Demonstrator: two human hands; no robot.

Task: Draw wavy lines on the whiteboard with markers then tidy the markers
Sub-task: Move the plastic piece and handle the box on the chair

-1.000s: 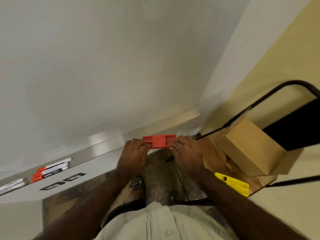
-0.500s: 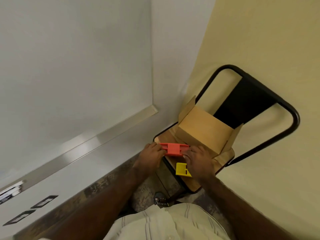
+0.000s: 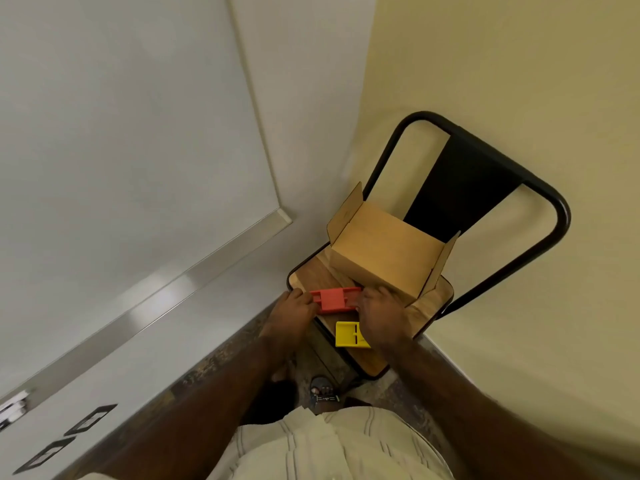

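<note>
A flat red plastic holder point(image 3: 335, 299) hangs just above the wooden chair seat point(image 3: 313, 273), held at both ends. My left hand point(image 3: 294, 306) grips its left end and my right hand point(image 3: 381, 308) grips its right end. A yellow plastic piece point(image 3: 349, 335) lies on the seat below my right hand, partly hidden by the wrist. The whiteboard point(image 3: 121, 133) fills the left of the view, with its metal tray point(image 3: 166, 292) along the bottom. Markers point(image 3: 12, 408) lie on the tray at the far left edge, mostly cut off.
An open cardboard box point(image 3: 384, 251) stands on the seat just behind the red holder. The black chair frame point(image 3: 540, 199) leans against the yellow wall. Two black-framed wall plates point(image 3: 69, 438) sit under the tray. My feet show on the mottled floor point(image 3: 398, 393).
The view has swung right from the whiteboard tray to the chair in the corner. Both hands carried the red holder along and now hold it over the seat beside the box.
</note>
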